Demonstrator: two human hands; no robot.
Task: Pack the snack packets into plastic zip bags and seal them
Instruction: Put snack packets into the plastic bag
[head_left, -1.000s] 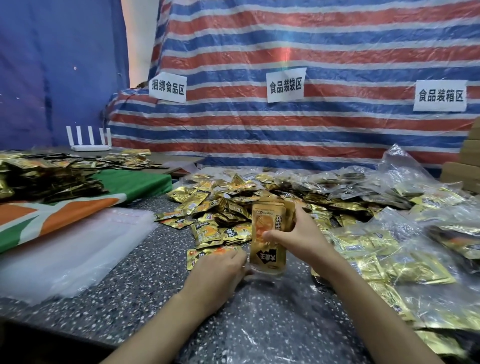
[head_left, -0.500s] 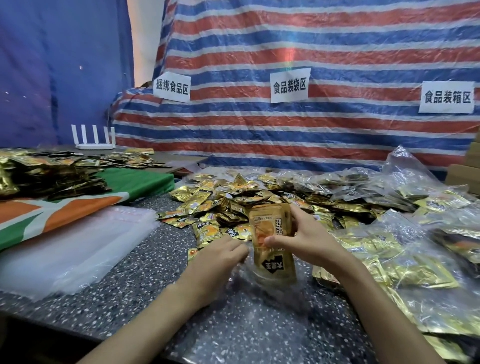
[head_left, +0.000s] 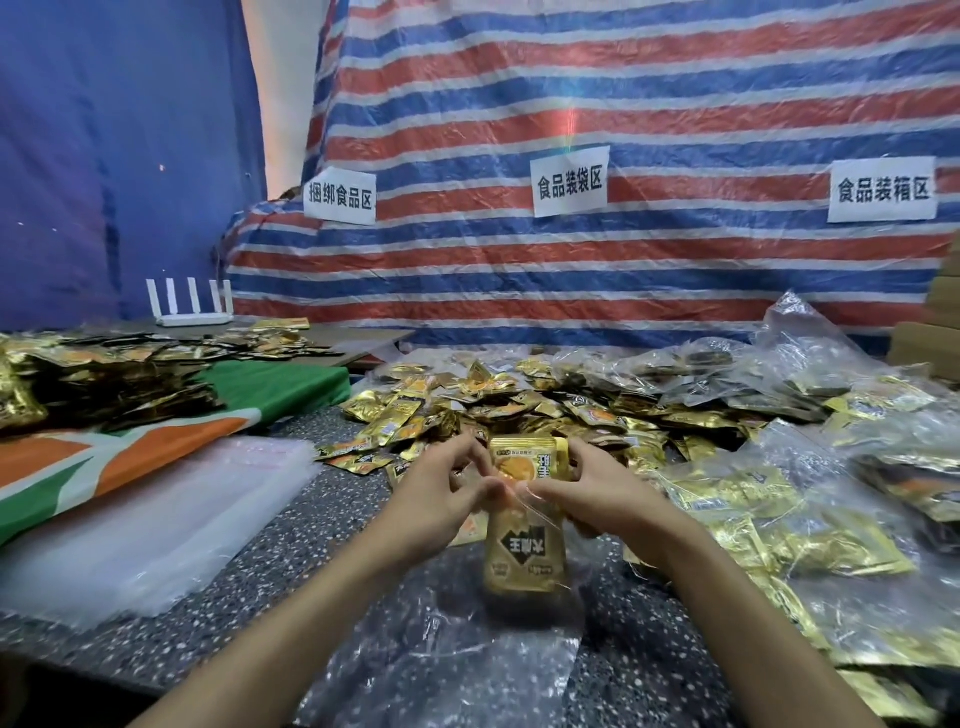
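Packets (head_left: 524, 462): centre frame, upright, half inside bag (head_left: 553, 519)
Left grip (head_left: 441, 499): pinches bag mouth
Right grip (head_left: 602, 499): clasps Packets' top
Handling: likely light, slick foil; limp bag, hold by rim

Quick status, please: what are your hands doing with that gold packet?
Left hand and right hand pinch the zip bag mouth. Gold packets upright, partly inside, bag unsealed. Nothing blocking; loose packets heaped behind.

Hands: 2, left hand (head_left: 434, 501) and right hand (head_left: 602, 501). Held zip bag (head_left: 527, 548): 1. Posted paper signs (head_left: 570, 181): 3. White router (head_left: 189, 314): 1. Loose snack packets (head_left: 519, 400): heap, uncountable.
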